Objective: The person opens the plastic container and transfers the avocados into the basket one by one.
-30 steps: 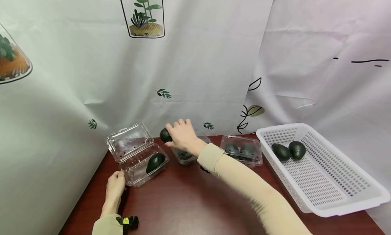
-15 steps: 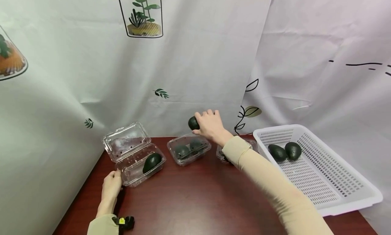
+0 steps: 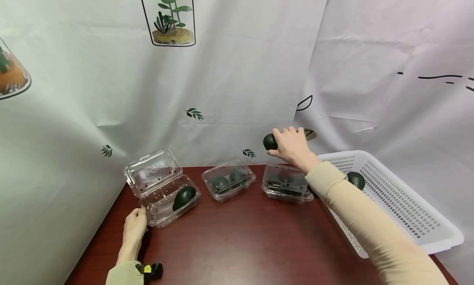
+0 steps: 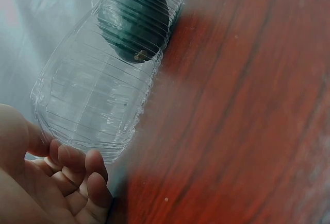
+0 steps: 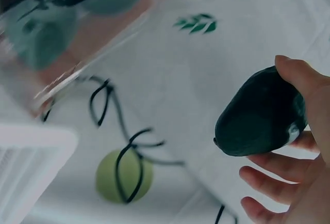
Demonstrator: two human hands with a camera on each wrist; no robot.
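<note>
My right hand (image 3: 293, 147) holds a dark green avocado (image 5: 260, 116) in the air above the table, between thumb and fingers. It hangs over the right-hand closed clear clamshell box (image 3: 286, 191). At the left, my left hand (image 3: 134, 228) grips the near end of an open clear clamshell box (image 3: 163, 209), its fingers curled at the plastic edge in the left wrist view. The lid (image 3: 154, 170) of that box leans back. One avocado (image 3: 184, 198) lies in its right part, and the left part shows bare plastic.
A closed clamshell box (image 3: 229, 194) with two avocados stands in the middle. The white perforated basket (image 3: 403, 202) at the right holds an avocado (image 3: 356, 180); my right sleeve (image 3: 355, 207) covers part of it. A white printed curtain (image 3: 237, 71) hangs behind the reddish-brown table (image 3: 222, 244).
My right hand has carried the avocado rightward and slightly up, from near the open box, past the middle box, toward the basket. My left hand keeps its place at the open box.
</note>
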